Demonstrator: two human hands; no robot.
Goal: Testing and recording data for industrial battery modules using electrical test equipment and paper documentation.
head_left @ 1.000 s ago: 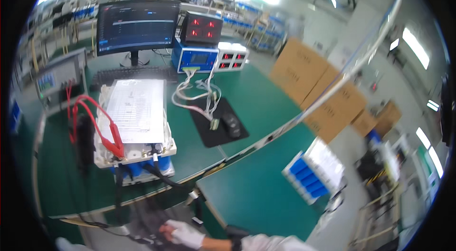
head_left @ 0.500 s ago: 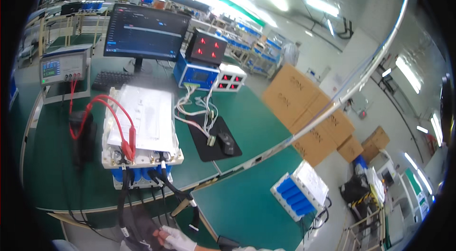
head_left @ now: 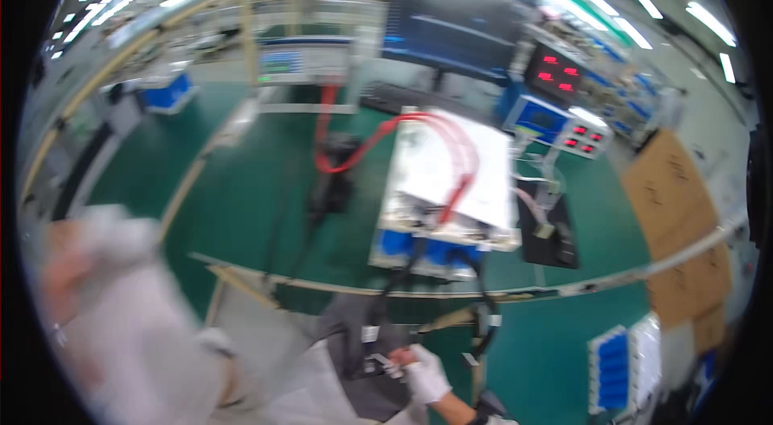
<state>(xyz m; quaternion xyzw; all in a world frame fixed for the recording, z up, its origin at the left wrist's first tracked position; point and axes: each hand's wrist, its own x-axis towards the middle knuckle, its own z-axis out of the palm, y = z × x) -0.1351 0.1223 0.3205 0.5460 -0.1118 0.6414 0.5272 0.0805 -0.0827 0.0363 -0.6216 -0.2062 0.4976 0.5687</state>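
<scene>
Gloved right hand (head_left: pixel 424 377) pinching black cable (head_left: pixel 378 308), thin, dangling from bench, left hand's (head_left: pixel 121 312) grip blurred, unclear

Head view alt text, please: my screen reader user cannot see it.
A white-gloved right hand grips black cables below the edge of a green workbench, where a white-topped unit with red cables sits before a monitor. A blurred white sleeve fills the lower left.

The gloved right hand (head_left: pixel 424 374) grips a black cable (head_left: pixel 378 308) below the green bench (head_left: pixel 241 208). On the bench a white-topped module (head_left: pixel 451 175) carries red leads (head_left: pixel 386 131). A blurred pale sleeve (head_left: pixel 121 312) fills the lower left.
</scene>
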